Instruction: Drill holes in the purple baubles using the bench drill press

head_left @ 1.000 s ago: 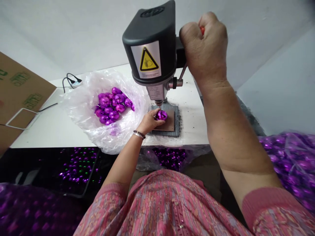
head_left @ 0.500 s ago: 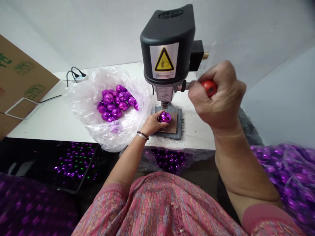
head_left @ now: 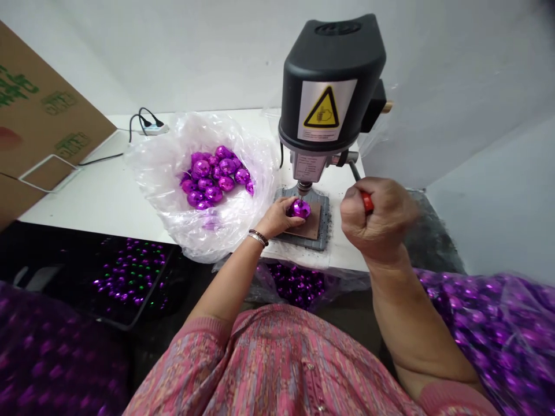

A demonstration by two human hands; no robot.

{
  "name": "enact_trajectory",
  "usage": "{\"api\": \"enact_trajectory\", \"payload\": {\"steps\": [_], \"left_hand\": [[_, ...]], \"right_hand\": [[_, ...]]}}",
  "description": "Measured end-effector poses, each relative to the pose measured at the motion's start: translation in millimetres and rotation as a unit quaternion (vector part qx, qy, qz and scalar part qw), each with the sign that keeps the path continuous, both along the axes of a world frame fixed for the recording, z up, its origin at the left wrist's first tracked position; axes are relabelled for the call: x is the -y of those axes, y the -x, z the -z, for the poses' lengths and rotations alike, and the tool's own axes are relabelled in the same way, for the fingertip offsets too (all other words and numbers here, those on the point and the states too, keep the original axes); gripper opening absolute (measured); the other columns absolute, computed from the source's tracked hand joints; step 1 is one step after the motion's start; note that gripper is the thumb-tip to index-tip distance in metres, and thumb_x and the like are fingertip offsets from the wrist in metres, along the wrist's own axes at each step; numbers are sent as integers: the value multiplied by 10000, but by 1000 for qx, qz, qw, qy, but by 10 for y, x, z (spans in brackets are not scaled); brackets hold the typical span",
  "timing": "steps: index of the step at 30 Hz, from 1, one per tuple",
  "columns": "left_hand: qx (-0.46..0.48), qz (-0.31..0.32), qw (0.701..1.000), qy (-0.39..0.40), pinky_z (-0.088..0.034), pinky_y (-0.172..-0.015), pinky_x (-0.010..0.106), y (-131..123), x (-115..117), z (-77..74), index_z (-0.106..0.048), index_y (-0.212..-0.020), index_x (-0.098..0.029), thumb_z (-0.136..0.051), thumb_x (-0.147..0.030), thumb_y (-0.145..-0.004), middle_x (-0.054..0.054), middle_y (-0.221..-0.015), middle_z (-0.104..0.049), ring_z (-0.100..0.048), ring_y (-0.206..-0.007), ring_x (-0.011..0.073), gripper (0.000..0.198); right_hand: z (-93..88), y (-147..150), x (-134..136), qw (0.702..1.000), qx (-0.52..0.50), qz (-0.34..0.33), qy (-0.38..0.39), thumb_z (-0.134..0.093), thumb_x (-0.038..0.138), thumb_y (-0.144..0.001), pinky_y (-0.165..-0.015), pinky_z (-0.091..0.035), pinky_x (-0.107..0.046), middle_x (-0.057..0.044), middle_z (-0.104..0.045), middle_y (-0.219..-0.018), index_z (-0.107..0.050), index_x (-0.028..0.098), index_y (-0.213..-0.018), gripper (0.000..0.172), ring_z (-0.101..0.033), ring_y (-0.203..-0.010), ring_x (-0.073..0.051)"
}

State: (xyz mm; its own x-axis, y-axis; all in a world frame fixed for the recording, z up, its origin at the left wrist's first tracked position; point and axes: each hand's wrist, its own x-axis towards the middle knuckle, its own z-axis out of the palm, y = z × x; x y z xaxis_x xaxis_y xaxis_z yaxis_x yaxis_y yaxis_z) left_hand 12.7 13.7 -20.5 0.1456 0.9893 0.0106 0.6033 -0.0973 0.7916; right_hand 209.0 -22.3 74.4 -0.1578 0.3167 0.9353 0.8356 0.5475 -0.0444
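Left hand (head_left: 278, 217): I pinch ball (head_left: 302, 209); slack might spin it.
Right hand (head_left: 384, 216): clenched on knob (head_left: 368, 203); overpressing might crack ball.

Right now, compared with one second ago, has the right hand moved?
Yes: downward. Judged against the drill's black housing, the right hand was level beside it and is now lower than it, closed round the red knob.

The right fingers (head_left: 353, 211) hide most of the red knob (head_left: 368, 203) inside them; far left of them, the cardboard box (head_left: 37, 124) is cut off.
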Motion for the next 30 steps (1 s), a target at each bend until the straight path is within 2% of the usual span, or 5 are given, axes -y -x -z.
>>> {"api": "enact_trajectory", "payload": {"steps": [15,19,24,28,30], "left_hand": [[4,8,1000,-8,-437,-1089,383,19,-3,17,-617,-1305,-149,-833,-262,-664,114,-1234,-610,-611,-1111,229,686],[7,4,1000,-19,-432,-1098,412,-5,8,19,-612,-1287,-145,-806,-254,-681,120,-1242,-620,-595,-1151,243,646],[12,32,998,-48,-430,-1108,432,36,220,10,-587,-1293,-132,-746,-143,-649,135,-1271,-621,-564,-1219,270,664],[37,125,990,-54,-483,-1051,375,301,474,-87,-591,-1318,-176,-628,-69,-641,116,-1343,-598,-603,-1179,222,687],[52,100,993,-47,-534,-943,333,504,469,-172,-631,-1274,-202,-554,-88,-712,77,-1239,-669,-662,-1011,168,579]], "right_hand": [[228,144,-3,995,-93,-25,0,-472,238,-869,-580,-384,-277,-5,-534,-658,-506,213,-807,75,-498,-604,-122],[-50,173,-43,991,-130,-14,11,-444,260,-896,-582,-385,-265,-4,-528,-662,-515,206,-807,126,-485,-598,-110],[-541,177,-138,969,-212,-26,128,-467,315,-884,-623,-392,-234,16,-490,-637,-509,166,-741,211,-435,-596,-61],[-591,162,-165,966,-217,-35,136,-487,316,-857,-631,-380,-202,39,-484,-649,-528,139,-750,211,-412,-596,-25],[-552,159,-165,966,-219,-34,130,-500,307,-847,-612,-364,-185,46,-477,-641,-535,130,-752,204,-402,-579,-11]]}}
